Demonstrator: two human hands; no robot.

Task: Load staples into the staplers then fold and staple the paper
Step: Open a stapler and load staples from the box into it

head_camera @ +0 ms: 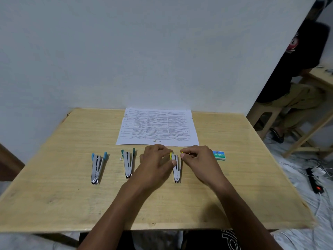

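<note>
- My single camera sits on my head and looks forward and down across the wooden table toward the white wall.
- It is near and wide-angle: my left hand and right hand sit mid-frame, and the table fills the lower half.

Three staplers in a row: one blue-tipped stapler, one green-tipped stapler, one yellow-tipped stapler. One box of staples. One printed paper sheet showing; whether more lie beneath, I can't tell. Two hands: left hand, right hand. One power strip on the floor.
</note>
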